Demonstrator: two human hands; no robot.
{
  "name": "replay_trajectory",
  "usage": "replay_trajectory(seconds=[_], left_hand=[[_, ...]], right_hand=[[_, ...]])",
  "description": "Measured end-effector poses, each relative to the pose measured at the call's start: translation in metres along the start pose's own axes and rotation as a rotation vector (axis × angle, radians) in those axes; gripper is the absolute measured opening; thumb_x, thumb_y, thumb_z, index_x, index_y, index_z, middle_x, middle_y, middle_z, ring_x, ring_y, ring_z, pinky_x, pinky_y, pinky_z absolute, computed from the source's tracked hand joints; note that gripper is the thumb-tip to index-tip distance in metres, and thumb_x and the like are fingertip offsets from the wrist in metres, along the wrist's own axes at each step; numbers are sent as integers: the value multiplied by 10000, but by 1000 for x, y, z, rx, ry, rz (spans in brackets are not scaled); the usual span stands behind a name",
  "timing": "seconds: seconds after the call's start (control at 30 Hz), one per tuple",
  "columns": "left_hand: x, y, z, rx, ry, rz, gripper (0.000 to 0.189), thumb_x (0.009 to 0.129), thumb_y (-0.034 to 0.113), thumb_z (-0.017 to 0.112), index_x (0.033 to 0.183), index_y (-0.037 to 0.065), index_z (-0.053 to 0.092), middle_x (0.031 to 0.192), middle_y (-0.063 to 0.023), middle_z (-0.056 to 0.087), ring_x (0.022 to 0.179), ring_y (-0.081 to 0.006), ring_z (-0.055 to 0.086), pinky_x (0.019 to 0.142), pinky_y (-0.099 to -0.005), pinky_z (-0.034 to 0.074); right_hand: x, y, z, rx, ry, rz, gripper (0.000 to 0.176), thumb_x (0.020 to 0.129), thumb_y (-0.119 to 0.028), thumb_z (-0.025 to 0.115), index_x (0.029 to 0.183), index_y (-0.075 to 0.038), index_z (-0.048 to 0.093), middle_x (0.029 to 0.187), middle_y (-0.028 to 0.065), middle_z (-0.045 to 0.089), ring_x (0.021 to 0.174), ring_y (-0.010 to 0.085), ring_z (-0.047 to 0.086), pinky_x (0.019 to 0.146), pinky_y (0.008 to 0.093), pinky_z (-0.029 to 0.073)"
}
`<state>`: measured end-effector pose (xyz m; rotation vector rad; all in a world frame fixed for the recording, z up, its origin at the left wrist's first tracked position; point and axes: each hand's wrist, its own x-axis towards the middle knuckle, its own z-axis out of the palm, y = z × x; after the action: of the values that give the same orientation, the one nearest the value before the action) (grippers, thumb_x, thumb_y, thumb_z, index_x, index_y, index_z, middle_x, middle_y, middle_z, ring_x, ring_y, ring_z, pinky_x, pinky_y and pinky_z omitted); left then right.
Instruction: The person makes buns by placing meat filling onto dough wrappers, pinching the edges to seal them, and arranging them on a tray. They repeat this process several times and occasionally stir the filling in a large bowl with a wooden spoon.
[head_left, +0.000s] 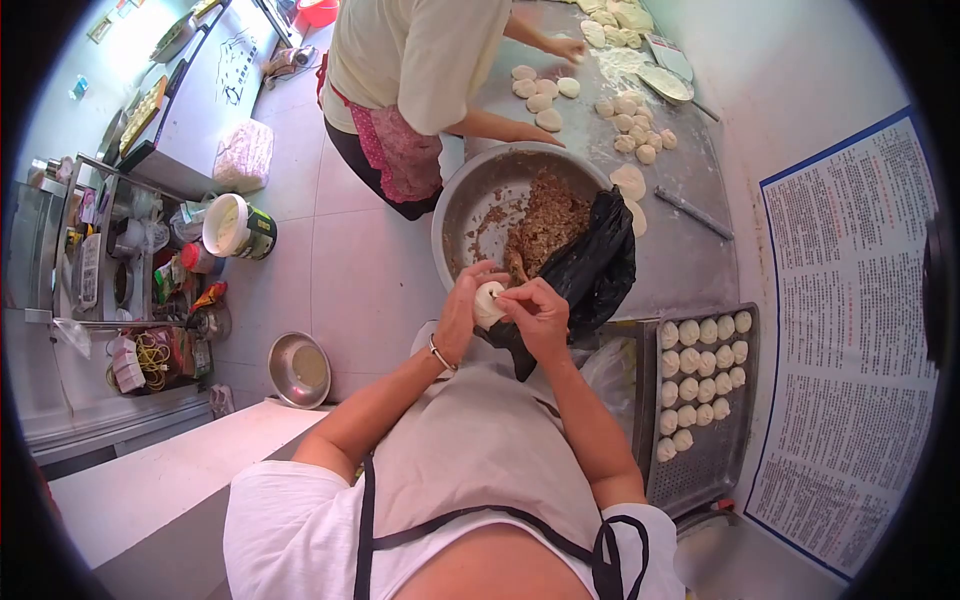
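A pale, round filled bun (489,304) rests in my left hand (461,312), whose fingers curl round its side. My right hand (538,318) pinches the dough at the bun's upper right with thumb and fingertips. Both hands are over the near rim of a large metal basin (452,215). Brown minced filling (548,222) lies in it, mostly toward the right. A black plastic bag (590,262) drapes over the basin's right rim, close to my right hand.
A co-worker (415,80) stands across the basin, hands at dough pieces (540,102) on the floured worktop (680,265). A rolling pin (694,213) lies there. To the right, a perforated tray (700,467) carries rows of buns. A metal bowl (285,372) and a bucket (262,235) are on the left.
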<state>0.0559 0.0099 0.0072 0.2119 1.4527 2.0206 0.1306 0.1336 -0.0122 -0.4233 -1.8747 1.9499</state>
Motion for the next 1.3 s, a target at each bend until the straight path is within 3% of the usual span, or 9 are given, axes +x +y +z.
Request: replay_trajectory(seconds=[0.07, 0.2, 0.5, 0.6, 0.73, 0.83, 1.1, 1.2, 1.3], left_hand=[[-3, -8, -2, -29, 83, 47, 555, 1050, 451, 260, 1222, 19, 564, 985, -78, 635, 907, -134, 603, 805, -269, 503], [3, -26, -23, 255, 59, 185, 483, 1052, 382, 306, 1222, 12, 567, 905, -67, 646, 789, -151, 612, 730, -273, 507], [4, 0, -7, 108, -41, 33, 527, 1048, 395, 309, 1048, -19, 636, 788, -59, 625, 700, -135, 600, 653, -269, 510], [13, -15, -16, 286, -93, 111, 537, 1046, 395, 311, 999, -14, 656, 779, -58, 630, 685, -135, 598, 654, -270, 509], [18, -3, -7, 76, -81, -132, 480, 1003, 334, 386, 907, -40, 671, 795, -86, 668, 657, -144, 612, 627, -264, 491], [13, 20, 24, 257, -101, 47, 563, 1039, 408, 310, 850, -9, 639, 765, -65, 644, 699, -120, 601, 663, -281, 504], [33, 7, 59, 253, -642, -661, 725, 962, 648, 357, 848, -5, 650, 638, -87, 633, 507, -190, 629, 420, -325, 539], [40, -6, 83, 215, -882, -980, 833, 882, 793, 314, 901, 25, 638, 670, -100, 657, 556, -217, 656, 471, -328, 554], [51, -49, 100, -216, -870, -909, 805, 921, 750, 281, 1118, 48, 622, 972, -117, 691, 851, -232, 701, 696, -353, 595]], right_hand=[[-7, -3, 15, 375, 114, 285, 87, 830, -5, 734, 879, 26, 669, 889, 42, 633, 702, 95, 642, 597, 214, 542], [-11, -8, 20, -179, -73, -122, 87, 839, -22, 739, 890, 7, 674, 788, 21, 628, 660, 84, 632, 571, 208, 529], [-6, -14, 10, 218, -67, 254, 200, 798, -60, 776, 973, -2, 698, 769, 18, 607, 636, 57, 595, 563, 212, 486], [-8, -13, 2, -183, -130, -102, 260, 780, -83, 795, 1010, -10, 697, 788, 33, 608, 672, 71, 609, 575, 228, 501], [-3, -75, -4, -154, -156, -8, 273, 743, -86, 806, 992, -26, 710, 811, 57, 620, 715, 126, 630, 611, 264, 524], [-8, -75, -20, -342, -161, -151, 291, 732, -83, 794, 1003, -32, 702, 844, 70, 628, 739, 179, 642, 646, 281, 533], [-32, -91, -75, -995, -378, -817, 235, 678, -137, 755, 879, -62, 659, 894, 14, 632, 821, 215, 643, 703, 325, 527], [-41, -105, -103, -1014, -417, -808, 359, 689, -187, 771, 992, -51, 634, 980, 41, 620, 933, 249, 625, 803, 365, 516], [-50, -121, -119, -833, -159, -493, 571, 692, -208, 797, 1180, -50, 548, 1139, 120, 596, 1051, 331, 584, 918, 405, 477]])
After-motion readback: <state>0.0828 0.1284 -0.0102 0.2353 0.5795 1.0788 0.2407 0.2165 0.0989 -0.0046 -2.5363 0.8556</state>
